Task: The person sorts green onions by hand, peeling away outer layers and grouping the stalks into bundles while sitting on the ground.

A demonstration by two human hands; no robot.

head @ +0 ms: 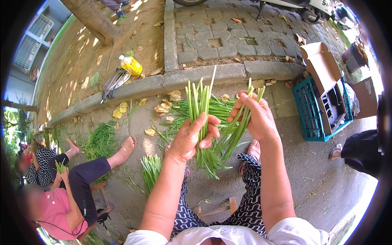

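Observation:
My left hand [193, 137] is closed around a bunch of long green stalks [203, 107], thick pale ends up and thin leafy ends hanging down. My right hand [255, 113] grips a smaller bunch of the same stalks [237, 137], held at a slant, its leafy ends drooping towards the first bunch. Beneath and beyond both hands, a loose heap of green stalks [186, 113] lies on the pavement. A neater bundle with pale cut ends [150, 171] rests on the ground left of my left forearm.
At left, a seated person in a pink top [59, 211] holds stalks near another green heap [99, 141]. A stone curb [205, 75] runs ahead, with a yellow bottle [131, 65] beyond it. Right stands a teal plastic crate [309, 122] with an open cardboard box [321, 67]; a person's dark-clothed leg [361, 151] is nearby.

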